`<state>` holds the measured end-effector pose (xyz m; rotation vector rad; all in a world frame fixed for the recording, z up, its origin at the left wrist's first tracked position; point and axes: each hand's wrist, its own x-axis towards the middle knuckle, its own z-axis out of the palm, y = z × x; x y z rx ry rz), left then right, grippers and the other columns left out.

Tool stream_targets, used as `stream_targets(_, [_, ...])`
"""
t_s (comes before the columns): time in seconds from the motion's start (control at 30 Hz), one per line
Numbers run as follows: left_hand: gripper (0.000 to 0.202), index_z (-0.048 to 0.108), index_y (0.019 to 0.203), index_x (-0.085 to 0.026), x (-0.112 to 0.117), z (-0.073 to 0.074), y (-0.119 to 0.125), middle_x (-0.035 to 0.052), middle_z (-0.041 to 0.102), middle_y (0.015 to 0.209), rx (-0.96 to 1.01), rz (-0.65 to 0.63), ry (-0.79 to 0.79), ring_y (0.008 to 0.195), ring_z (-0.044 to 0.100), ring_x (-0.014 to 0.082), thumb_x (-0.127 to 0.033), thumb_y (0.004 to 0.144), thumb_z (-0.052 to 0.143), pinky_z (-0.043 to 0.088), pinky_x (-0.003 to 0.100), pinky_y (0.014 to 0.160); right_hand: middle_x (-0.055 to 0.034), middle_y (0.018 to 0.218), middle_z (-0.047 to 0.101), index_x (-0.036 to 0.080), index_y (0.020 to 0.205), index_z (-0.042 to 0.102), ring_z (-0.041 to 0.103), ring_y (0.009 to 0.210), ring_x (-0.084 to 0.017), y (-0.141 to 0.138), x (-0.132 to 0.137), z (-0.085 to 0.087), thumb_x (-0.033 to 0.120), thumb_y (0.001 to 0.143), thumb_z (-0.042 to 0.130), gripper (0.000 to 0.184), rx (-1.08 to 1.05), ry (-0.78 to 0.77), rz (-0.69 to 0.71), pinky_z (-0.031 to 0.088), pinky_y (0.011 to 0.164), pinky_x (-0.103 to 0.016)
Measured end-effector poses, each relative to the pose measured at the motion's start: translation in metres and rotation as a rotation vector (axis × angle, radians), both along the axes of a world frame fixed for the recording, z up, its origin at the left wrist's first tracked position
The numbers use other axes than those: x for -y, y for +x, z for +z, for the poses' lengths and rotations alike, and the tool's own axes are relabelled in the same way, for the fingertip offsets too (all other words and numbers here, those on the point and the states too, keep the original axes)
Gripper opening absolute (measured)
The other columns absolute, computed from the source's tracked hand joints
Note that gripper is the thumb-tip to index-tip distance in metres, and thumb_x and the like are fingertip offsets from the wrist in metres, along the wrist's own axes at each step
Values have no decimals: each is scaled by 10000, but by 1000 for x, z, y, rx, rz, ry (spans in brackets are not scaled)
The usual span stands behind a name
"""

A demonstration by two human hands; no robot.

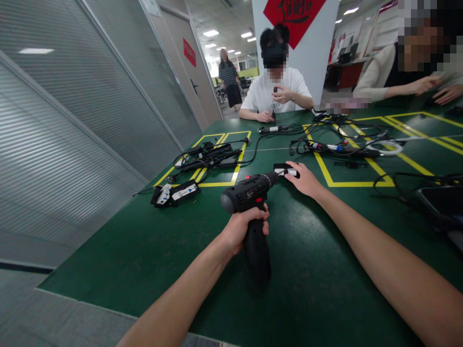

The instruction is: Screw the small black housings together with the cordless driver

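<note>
My left hand (243, 225) is wrapped round the grip of a black cordless drill (249, 190) with red buttons. The drill points away from me, and its chuck end reaches a small black block with a white face (281, 169) on the table. My right hand (303, 179) has its fingers and thumb closed on the right end of that block. Whether the bit touches the block I cannot tell. To the left lies a similar black piece with white labels (184, 191), and a tiny brass-coloured bit (194, 202) is beside it.
The green table (137, 250) carries yellow tape rectangles (356, 184). Bundled black cables (213, 156) lie left, more cabled tools (336, 148) right. A dark device (443, 200) sits at the right edge. A person in white (277, 94) sits opposite; another person's arms (408, 89) are far right.
</note>
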<state>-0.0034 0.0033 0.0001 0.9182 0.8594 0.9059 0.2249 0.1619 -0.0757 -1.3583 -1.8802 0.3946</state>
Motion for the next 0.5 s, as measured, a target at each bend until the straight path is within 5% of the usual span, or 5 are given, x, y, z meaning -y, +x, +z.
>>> stream_targets(0.5, [192, 548, 911, -143, 1, 1, 1, -5, 524, 751, 5, 10, -8, 506, 530, 85, -202, 731, 580, 424, 251, 556, -110, 1286, 510, 249, 1362, 504, 538, 1175, -270, -1, 0, 2, 372, 860, 554, 519, 6, -5, -4, 408, 1022, -415])
